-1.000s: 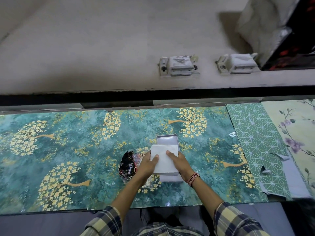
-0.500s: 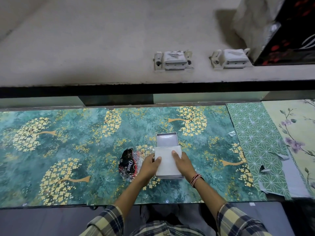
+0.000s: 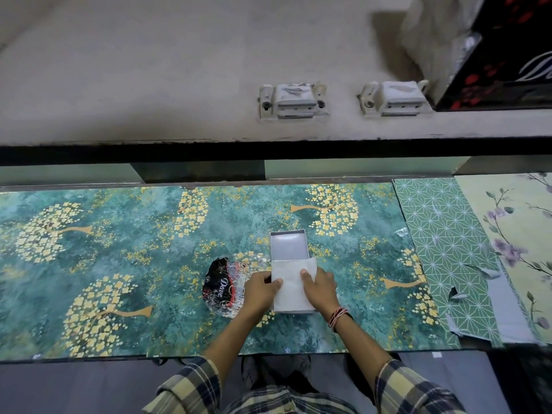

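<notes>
The white sheet (image 3: 291,282) now sits lower, hiding the near half of the open white box (image 3: 289,248) on the bench (image 3: 119,264), my left hand (image 3: 261,291) and right hand (image 3: 319,286) pinching its sides, thumbs on top, other fingers mostly hidden.

white sheet (image 3: 291,283) hides near half of white box (image 3: 289,245), what's under it can't be told. left hand (image 3: 258,289) covers right part of dove wrapper (image 3: 219,286). black floral box (image 3: 507,52) and pale floral sheet (image 3: 516,234) cut off by right edge. wrapper small print unreadable.
</notes>
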A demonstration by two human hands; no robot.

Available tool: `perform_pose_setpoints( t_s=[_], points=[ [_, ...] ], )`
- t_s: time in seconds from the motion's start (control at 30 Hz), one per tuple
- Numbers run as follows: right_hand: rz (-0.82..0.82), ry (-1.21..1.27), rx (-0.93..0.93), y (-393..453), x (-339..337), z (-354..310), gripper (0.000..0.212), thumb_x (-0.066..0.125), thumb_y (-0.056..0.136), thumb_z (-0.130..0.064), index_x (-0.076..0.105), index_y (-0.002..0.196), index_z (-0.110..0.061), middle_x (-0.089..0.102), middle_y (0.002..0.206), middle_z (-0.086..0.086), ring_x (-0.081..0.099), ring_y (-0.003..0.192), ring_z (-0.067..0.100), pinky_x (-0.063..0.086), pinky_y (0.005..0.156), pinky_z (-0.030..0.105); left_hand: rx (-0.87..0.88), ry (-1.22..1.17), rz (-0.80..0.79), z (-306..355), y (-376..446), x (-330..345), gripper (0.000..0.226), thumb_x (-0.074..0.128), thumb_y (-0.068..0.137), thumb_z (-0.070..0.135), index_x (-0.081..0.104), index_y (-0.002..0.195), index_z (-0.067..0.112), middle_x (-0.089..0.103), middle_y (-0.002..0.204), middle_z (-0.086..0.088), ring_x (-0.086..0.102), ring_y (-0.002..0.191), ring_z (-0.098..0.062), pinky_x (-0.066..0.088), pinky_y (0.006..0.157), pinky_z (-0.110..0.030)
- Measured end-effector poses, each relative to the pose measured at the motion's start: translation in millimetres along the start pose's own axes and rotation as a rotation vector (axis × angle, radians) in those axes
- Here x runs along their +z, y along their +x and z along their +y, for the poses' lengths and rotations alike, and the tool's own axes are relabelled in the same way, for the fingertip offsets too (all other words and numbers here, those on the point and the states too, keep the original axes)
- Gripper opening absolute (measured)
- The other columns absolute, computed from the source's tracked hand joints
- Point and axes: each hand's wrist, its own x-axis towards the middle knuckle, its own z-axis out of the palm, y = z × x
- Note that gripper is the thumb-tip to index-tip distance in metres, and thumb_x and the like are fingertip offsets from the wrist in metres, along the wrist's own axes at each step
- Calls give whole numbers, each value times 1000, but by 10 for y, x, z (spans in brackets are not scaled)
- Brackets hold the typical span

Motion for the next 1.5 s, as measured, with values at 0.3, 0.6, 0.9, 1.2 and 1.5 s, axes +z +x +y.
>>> perform_pose_setpoints(
  t_s=[0.3,0.6,0.9,1.2,1.5],
  points=[
    [114,-318,-320,-102,-408,-116,54,57,97,-27,43,144,-5,46,140,17,42,131,39,39,107,46,269,410,121,16,38,-118,38,70,92,19,64,127,9,60,121,-7,58,109,-25,51,96,-41],
    [-75,-767,-454,-118,-317,-105,35,59,96,-30,65,130,-23,56,134,2,44,129,30,37,101,46,474,837,-186,-14,130,84,35,63,94,15,67,128,7,52,131,-9,45,126,-28,41,101,-37],
    [-100,-794,-458,-63,-249,-47,36,56,99,-30,62,133,-17,53,137,6,44,129,34,45,99,46,527,977,-179,-121,163,126,28,53,99,17,66,120,5,56,130,-13,48,125,-33,44,94,-42],
    [-156,-772,-407,-49,-290,38,42,74,86,-23,65,126,-13,49,139,4,51,124,35,55,88,45,517,1038,-239,-149,190,74,46,72,87,38,66,124,12,52,139,-9,48,128,-30,44,98,-40],
    [-113,-875,-404,-25,-150,26,32,69,90,-20,67,120,-14,56,136,5,53,124,34,54,88,42,510,1151,-155,-169,156,236,41,73,86,32,62,119,9,50,140,-11,44,132,-32,40,99,-44]
  ],
)
